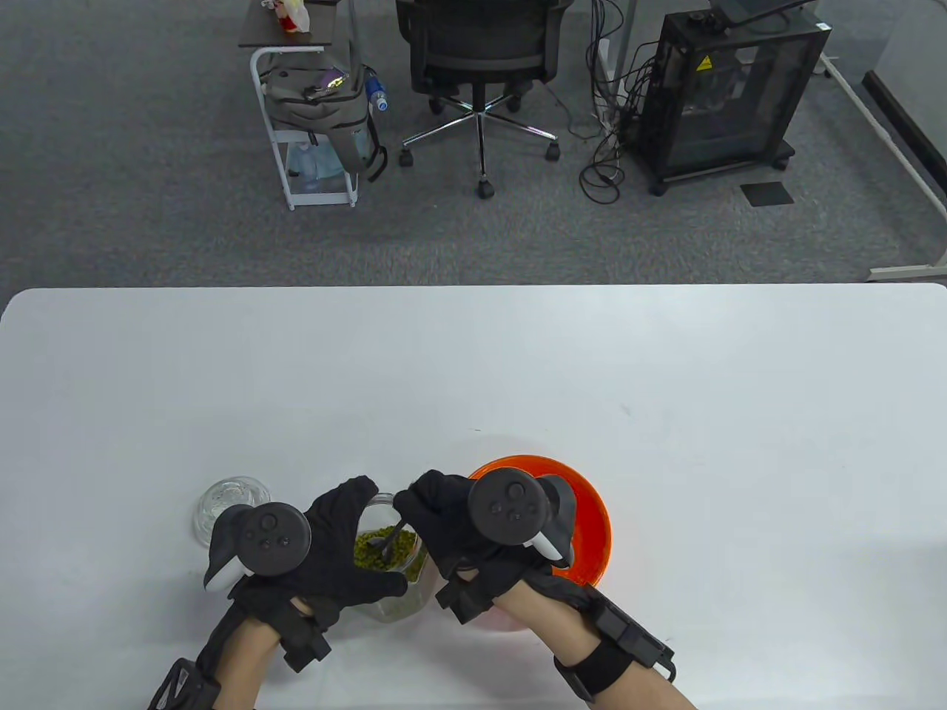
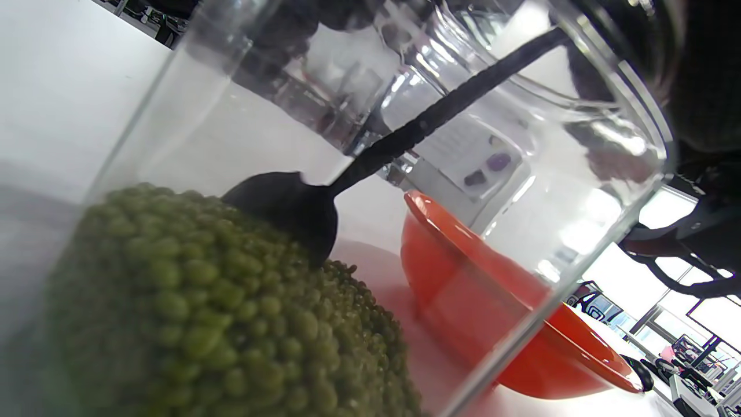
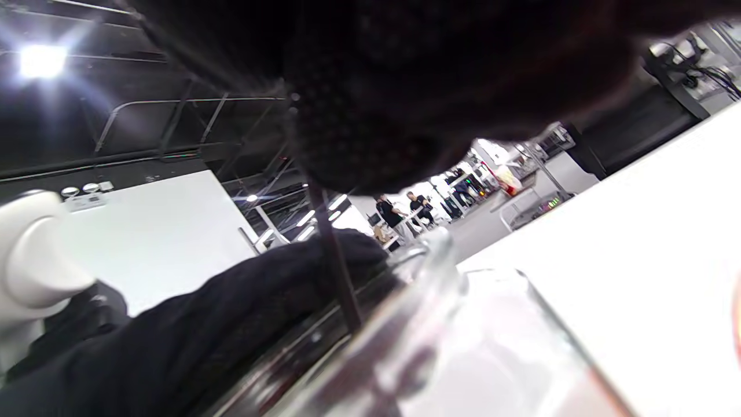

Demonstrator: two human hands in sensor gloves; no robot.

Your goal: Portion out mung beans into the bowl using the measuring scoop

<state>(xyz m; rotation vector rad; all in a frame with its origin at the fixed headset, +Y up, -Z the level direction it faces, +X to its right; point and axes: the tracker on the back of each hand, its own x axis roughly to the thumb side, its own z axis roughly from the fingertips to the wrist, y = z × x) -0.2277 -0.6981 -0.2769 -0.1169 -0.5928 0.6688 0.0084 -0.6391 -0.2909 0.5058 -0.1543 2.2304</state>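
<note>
A clear glass jar of green mung beans stands near the table's front edge. My left hand is curled round the jar. My right hand pinches the handle of a black measuring scoop, whose bowl sits in the mung beans inside the jar. The orange bowl lies just right of the jar, partly under my right hand; in the left wrist view the orange bowl shows through the glass. In the right wrist view the scoop handle drops from my gloved fingers into the jar.
A clear glass lid lies on the white table left of my left hand. Beyond the far table edge stand an office chair, a cart and a black cabinet.
</note>
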